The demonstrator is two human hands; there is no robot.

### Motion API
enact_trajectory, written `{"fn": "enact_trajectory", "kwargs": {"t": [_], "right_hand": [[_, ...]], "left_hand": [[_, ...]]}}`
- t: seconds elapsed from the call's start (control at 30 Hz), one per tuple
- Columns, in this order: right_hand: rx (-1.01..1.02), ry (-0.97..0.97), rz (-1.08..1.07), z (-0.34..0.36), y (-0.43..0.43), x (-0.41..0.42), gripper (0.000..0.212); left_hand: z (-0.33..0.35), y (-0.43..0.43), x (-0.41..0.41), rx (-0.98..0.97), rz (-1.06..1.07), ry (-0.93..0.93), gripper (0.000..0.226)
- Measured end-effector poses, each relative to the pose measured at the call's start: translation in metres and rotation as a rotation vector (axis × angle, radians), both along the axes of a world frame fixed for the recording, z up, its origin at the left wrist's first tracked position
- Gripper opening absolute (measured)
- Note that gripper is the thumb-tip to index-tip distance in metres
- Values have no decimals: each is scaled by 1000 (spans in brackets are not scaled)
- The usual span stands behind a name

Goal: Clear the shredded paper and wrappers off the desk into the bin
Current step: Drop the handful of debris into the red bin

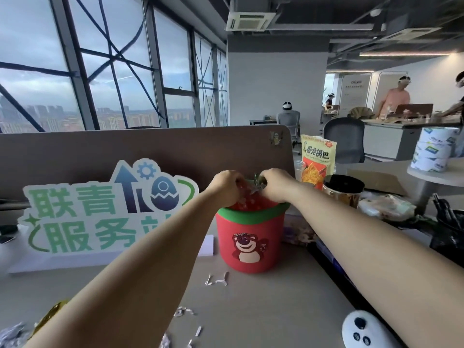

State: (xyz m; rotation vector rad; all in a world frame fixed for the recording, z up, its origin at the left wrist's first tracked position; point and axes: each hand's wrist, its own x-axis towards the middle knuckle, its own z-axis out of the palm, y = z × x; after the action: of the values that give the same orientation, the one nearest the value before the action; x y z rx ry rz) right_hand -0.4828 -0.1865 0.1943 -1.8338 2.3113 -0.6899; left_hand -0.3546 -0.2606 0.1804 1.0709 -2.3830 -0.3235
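two hands meet over the mouth of the red bin [249,237] in the head view. the left hand [227,188] and the right hand [275,187] are knuckles-up with fingers curled down and inward. a silvery-green wad of scraps [258,184] pokes out between them. each grip looks closed on that wad, though the fingertips are hidden behind the knuckles. holding it from two sides right above the opening makes sense: loose shreds scatter easily, and this way they fall inside the rim. pale shreds lie in the bin below the left hand, so part of the job seems done.

the bin stands upright on the table [263,312], just in front of a green and white sign [100,209] and within easy reach, probably to keep each carry short. a few strips of shredded paper [218,281] lie on the table just in front of the bin, with more strips nearer the person between the forearms. crumpled foil wrappers [12,335] sit at the bottom left edge, near a gold wrapper [51,313]. a snack bag [316,159] and a black-lidded jar [342,188] stand to the right behind the bin, and a white controller [361,330] lies at the near right. these look like things to leave alone.

the next step is likely to loosen both grips, let the wad drop, then gather the strips.
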Motion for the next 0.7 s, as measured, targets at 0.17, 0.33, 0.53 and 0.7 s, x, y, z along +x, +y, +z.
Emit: {"fn": "enact_trajectory", "kwargs": {"t": [0.17, 0.33, 0.53, 0.7], "right_hand": [[35, 37, 14, 2, -1, 1, 34], [52, 85, 29, 3, 1, 2, 55], [43, 95, 71, 6, 15, 11, 45], [-141, -10, 115, 10, 55, 29, 36]], "left_hand": [[5, -1, 4, -29, -28, -121, 30], [9, 0, 7, -57, -45, -140, 33], [17, 18, 26, -73, -48, -143, 29], [18, 49, 65, -51, -23, 22, 29]]}}
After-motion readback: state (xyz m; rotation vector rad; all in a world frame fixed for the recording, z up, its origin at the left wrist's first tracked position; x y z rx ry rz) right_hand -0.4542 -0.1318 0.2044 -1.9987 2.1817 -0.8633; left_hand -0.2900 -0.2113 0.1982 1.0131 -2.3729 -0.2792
